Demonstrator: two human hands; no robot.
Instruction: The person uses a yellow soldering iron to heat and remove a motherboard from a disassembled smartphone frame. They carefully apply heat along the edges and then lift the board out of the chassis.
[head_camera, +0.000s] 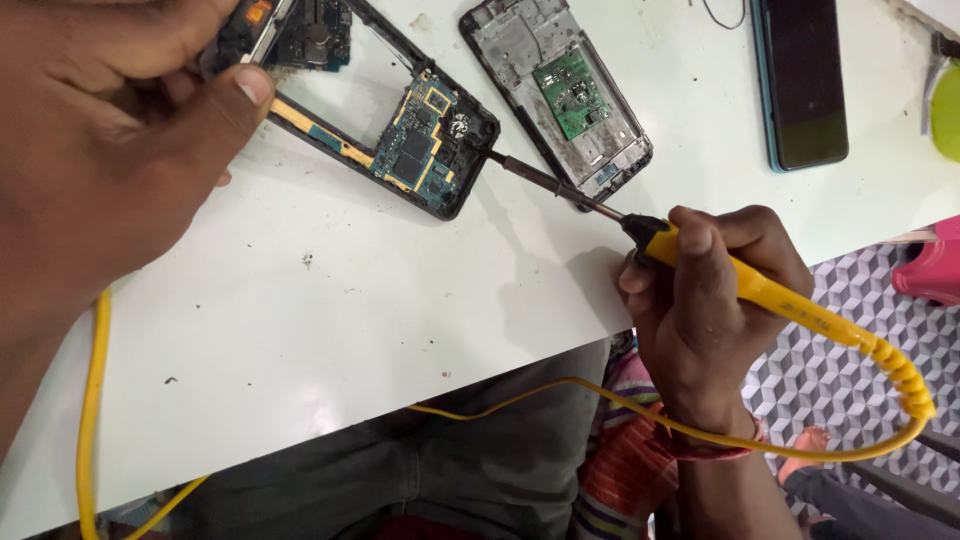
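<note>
Tabletop (330, 320), white, bears an opened phone (385, 120) with its circuit board bare. Left hand (110, 140) clasps that phone's upper end. Right hand (705, 300) grips a yellow soldering iron (760, 290), tip touching the phone's corner.

Right hand (705, 300) grips yellow soldering iron (760, 290), tip touching opened phone (400, 130); left hand (110, 150) steadies phone.

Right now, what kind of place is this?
Probably a phone repair bench. The right hand holds a yellow soldering iron to an opened phone with a bare circuit board. Another stripped phone lies on the white table.
</note>
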